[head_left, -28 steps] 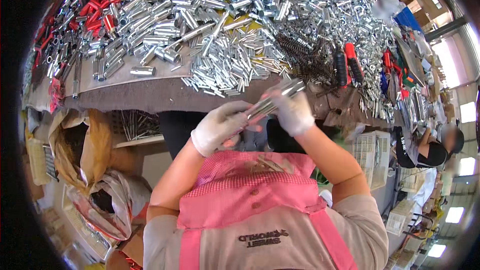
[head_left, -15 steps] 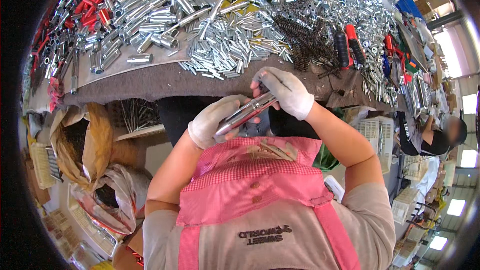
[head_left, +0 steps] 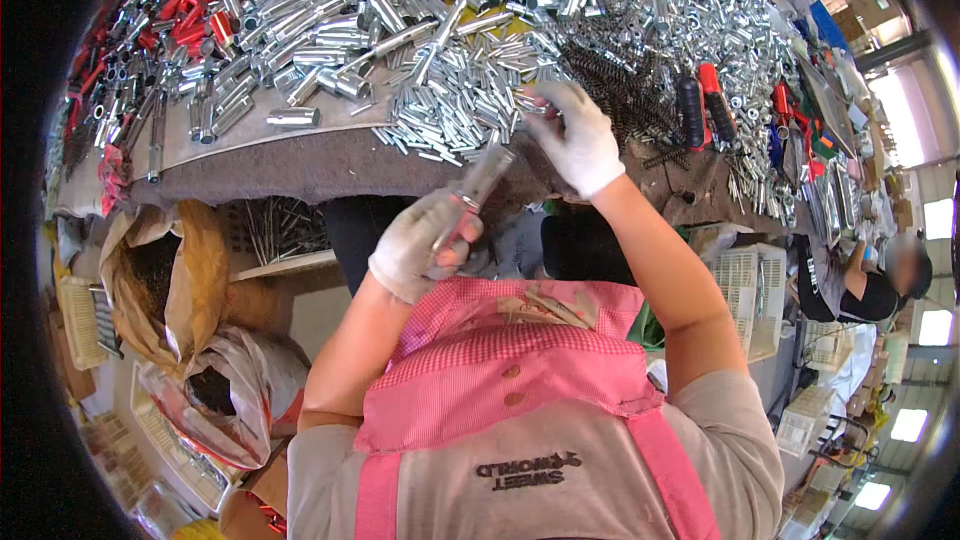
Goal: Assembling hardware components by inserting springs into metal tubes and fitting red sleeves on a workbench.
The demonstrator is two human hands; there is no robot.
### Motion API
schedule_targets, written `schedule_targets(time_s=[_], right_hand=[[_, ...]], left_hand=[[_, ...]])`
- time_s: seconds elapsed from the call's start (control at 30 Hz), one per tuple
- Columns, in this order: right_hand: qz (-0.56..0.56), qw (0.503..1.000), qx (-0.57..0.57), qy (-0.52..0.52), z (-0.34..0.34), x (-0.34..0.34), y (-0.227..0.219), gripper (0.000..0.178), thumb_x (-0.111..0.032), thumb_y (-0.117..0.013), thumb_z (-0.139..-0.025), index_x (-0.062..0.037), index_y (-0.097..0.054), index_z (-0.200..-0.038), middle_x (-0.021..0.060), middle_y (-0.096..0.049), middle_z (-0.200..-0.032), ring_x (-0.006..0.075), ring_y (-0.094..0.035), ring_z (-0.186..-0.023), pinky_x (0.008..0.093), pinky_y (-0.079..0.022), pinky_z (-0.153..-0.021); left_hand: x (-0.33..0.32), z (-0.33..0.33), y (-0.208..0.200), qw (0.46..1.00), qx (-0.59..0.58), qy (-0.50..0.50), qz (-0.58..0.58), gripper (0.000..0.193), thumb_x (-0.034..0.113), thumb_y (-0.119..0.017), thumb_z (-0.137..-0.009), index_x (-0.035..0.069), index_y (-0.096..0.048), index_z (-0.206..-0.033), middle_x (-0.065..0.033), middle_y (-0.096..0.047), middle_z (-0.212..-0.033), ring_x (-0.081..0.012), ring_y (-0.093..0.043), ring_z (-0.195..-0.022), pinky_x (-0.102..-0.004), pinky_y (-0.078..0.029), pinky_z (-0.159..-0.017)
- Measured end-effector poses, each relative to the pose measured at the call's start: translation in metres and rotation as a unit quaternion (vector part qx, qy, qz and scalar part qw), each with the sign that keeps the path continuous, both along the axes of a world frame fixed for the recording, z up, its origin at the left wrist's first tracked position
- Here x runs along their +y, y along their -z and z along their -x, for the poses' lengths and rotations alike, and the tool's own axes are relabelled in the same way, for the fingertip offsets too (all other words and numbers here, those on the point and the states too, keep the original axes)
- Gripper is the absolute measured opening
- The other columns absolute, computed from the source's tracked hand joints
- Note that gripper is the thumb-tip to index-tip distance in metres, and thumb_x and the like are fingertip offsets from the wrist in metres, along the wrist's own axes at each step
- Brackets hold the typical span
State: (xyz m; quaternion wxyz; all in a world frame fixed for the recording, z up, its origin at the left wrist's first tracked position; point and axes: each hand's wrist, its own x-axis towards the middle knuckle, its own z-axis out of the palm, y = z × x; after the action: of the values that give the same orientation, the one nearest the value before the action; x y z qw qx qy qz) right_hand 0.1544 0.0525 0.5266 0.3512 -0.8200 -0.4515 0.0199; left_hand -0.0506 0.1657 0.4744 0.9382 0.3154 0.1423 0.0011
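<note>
My left hand [head_left: 415, 248], in a white glove with bare fingertips, is closed around a shiny metal tube [head_left: 487, 174]. The tube tilts up and to the right in front of the pink apron, its lower part hidden by the fingers. At the near edge of a heap of small metal pins [head_left: 450, 105], my right hand [head_left: 580, 140], gloved the same way, has its thumb and fingers bent together. Whatever sits between those fingertips is too small and blurred to make out. Dark coil springs [head_left: 625, 90] lie just beyond and right of this hand.
Larger metal tubes [head_left: 330, 35] and red parts [head_left: 195, 10] cover the table's far left. Two red-and-black handles [head_left: 708, 105] lie at right. Open sacks [head_left: 165, 290] stand below left, white crates [head_left: 750, 285] at right. Another person [head_left: 870, 285] sits far right.
My right hand has let go of the tube and moved up and away to the pins. My left hand keeps the tube, now tilted more steeply.
</note>
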Motion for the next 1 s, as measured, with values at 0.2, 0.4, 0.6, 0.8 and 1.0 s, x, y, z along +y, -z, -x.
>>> schedule_targets(time_s=[0.2, 0.4, 0.6, 0.8, 1.0], right_hand=[[-0.02, 0.985, -0.165, -0.051, -0.039, 0.004, 0.038, 0.01, -0.012, -0.064, -0.079, -0.0115, -0.066, -0.089, 0.0085, -0.062, -0.093, 0.0291, -0.062, -0.084, 0.0382, -0.052, -0.073], [-0.018, 0.986, -0.026, -0.163, 0.015, 0.003, -0.025, 0.016, -0.004, -0.055, -0.084, -0.0099, -0.064, -0.096, 0.0125, -0.057, -0.096, 0.0312, -0.06, -0.088, 0.0365, -0.049, -0.077], [0.061, 0.955, -0.091, -0.276, 0.038, 0.013, -0.028, 0.017, -0.006, -0.057, -0.076, -0.0091, -0.063, -0.092, 0.0117, -0.058, -0.092, 0.0315, -0.06, -0.086, 0.04, -0.052, -0.072], [0.112, 0.925, -0.291, -0.217, 0.075, 0.015, -0.023, 0.019, -0.015, -0.053, -0.077, -0.0094, -0.06, -0.094, 0.0081, -0.057, -0.09, 0.0272, -0.059, -0.083, 0.0366, -0.051, -0.068], [-0.07, 0.83, 0.547, -0.083, 0.066, 0.026, 0.01, 0.027, -0.01, -0.065, -0.085, -0.0083, -0.053, -0.109, 0.0006, -0.063, -0.091, 0.0121, -0.06, -0.072, 0.0248, -0.05, -0.06]], left_hand=[[0.012, 0.002, 0.002, 0.989, 0.0, -0.085, 0.125, 0.026, 0.032, -0.041, -0.099, 0.008, -0.045, -0.104, -0.0054, -0.049, -0.079, -0.0051, -0.039, -0.046, -0.0163, -0.026, -0.034], [0.008, -0.002, -0.002, 0.995, 0.009, -0.077, 0.065, 0.031, 0.029, -0.042, -0.098, 0.007, -0.043, -0.12, -0.0068, -0.051, -0.082, -0.0055, -0.039, -0.048, -0.0162, -0.025, -0.036], [0.0, -0.008, -0.01, 0.991, 0.064, -0.099, -0.064, 0.031, 0.025, -0.047, -0.097, 0.006, -0.051, -0.121, -0.0054, -0.056, -0.078, -0.0061, -0.041, -0.047, -0.0171, -0.027, -0.036], [-0.006, -0.005, -0.008, 0.977, 0.094, -0.173, -0.082, 0.022, 0.021, -0.054, -0.093, 0.007, -0.058, -0.11, -0.0008, -0.058, -0.072, -0.0042, -0.044, -0.045, -0.0175, -0.03, -0.036], [0.004, 0.009, -0.024, 0.943, 0.065, -0.17, -0.277, 0.038, 0.016, -0.059, -0.091, 0.001, -0.053, -0.125, -0.0005, -0.061, -0.081, -0.0042, -0.05, -0.06, -0.0185, -0.041, -0.052]])
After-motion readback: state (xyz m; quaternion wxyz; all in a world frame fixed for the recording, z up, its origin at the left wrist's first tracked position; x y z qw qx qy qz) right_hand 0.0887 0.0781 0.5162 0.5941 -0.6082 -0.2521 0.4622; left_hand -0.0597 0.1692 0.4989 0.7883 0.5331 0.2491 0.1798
